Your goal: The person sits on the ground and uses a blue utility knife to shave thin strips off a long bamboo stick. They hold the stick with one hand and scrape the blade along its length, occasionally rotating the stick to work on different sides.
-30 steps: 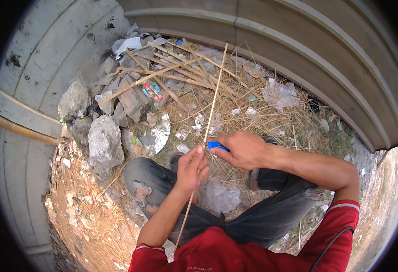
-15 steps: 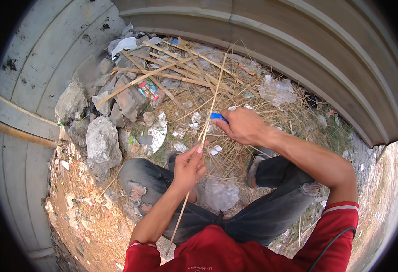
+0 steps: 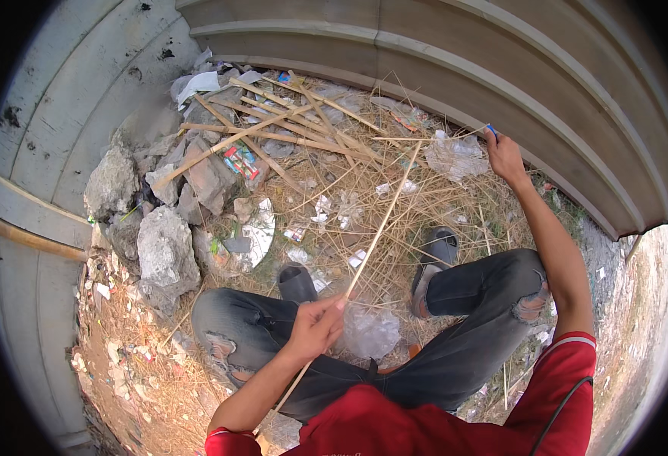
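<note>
A long, thin bamboo strip (image 3: 385,220) runs at a slant from near my shirt up toward the litter in front of me. My left hand (image 3: 315,328) is closed around it above my lap, the thumb pressed along it. Out to the far right, my right hand (image 3: 506,156) is closed on a small blue tool (image 3: 491,132); only its blue part shows, and the rest is covered by the fingers. A thin pale sliver (image 3: 406,139) lies between the strip's upper end and the blue tool; whether it touches either I cannot tell.
Several flat bamboo slats (image 3: 273,129) lie crossed beside grey rocks (image 3: 165,239) on the left. Shavings (image 3: 395,258) and plastic scraps litter the ground between my sandals (image 3: 297,283). A corrugated metal wall (image 3: 455,64) stands ahead, and a pale panel (image 3: 83,114) at left.
My right hand has swung away from the strip, outward and up to the right, with the blue tool. My left hand and the strip have dropped slightly, and the strip leans further right.
</note>
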### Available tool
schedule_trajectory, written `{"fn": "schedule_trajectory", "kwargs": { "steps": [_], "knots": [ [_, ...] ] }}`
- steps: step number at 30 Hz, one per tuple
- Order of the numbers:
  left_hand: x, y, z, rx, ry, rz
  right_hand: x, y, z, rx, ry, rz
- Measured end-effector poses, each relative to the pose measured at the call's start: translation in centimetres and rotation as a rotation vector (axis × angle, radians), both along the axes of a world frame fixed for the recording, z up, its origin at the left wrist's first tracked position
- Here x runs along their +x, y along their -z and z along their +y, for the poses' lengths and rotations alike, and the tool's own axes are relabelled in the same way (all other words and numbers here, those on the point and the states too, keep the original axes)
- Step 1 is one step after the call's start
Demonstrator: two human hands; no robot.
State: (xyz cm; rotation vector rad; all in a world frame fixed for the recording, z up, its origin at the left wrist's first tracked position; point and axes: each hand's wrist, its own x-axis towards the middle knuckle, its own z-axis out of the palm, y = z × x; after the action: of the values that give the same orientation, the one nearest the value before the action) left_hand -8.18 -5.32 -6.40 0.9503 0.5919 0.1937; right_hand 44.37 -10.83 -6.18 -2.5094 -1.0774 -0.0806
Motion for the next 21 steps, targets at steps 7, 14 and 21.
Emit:
{"fn": "schedule_trajectory", "kwargs": {
  "steps": [7, 14, 21],
  "knots": [
    [3.7, -0.5, 1.4, 0.27, -0.291, -0.012, -13.9, -6.8, 3.6, -0.026, -0.447, 0.286],
    [6.0, -1.7, 2.2, 0.256, -0.328, -0.019, -23.4, -8.0, 4.4, -0.202, -0.941, 0.365],
    [7.1, -1.6, 2.4, 0.19, -0.363, 0.029, -25.1, -7.2, 4.3, -0.285, -0.983, 0.377]
  ]
}}
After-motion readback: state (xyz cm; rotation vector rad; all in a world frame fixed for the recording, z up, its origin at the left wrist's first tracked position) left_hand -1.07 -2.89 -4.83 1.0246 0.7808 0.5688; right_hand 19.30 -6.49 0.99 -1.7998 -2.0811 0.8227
